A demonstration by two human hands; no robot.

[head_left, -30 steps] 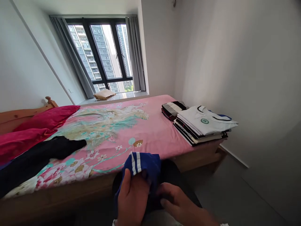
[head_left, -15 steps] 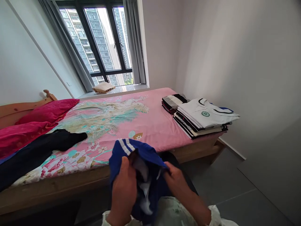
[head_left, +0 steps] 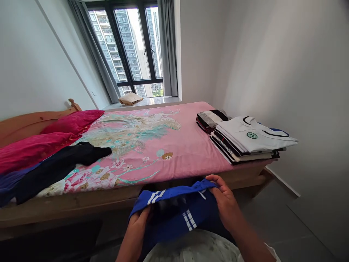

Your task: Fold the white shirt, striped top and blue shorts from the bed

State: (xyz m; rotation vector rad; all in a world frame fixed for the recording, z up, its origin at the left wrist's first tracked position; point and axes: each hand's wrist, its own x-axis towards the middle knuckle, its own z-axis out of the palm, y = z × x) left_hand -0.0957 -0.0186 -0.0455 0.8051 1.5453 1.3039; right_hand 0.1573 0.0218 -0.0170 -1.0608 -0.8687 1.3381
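Observation:
A blue garment (head_left: 174, 218) with white stripes is stretched between my two hands, low in front of me, its opening facing up. My left hand (head_left: 137, 227) grips its left edge, with the thumb over the cloth. At its upper right corner my right hand (head_left: 225, 200) pinches the rim between thumb and fingers. A small white drawstring or tag shows near that corner. The lower part of the garment falls over my lap.
Behind the garment stands a bed with a pink floral sheet (head_left: 188, 153). Folded clothes (head_left: 251, 136) are stacked at its right end. Dark clothing (head_left: 68, 160) and red pillows (head_left: 81, 120) lie on the left. A beige folded cloth (head_left: 130, 98) rests by the window.
The blue garment has been spread wider and flatter, and its second set of stripes now shows. My right hand has moved right and up along the rim. The view has turned slightly left.

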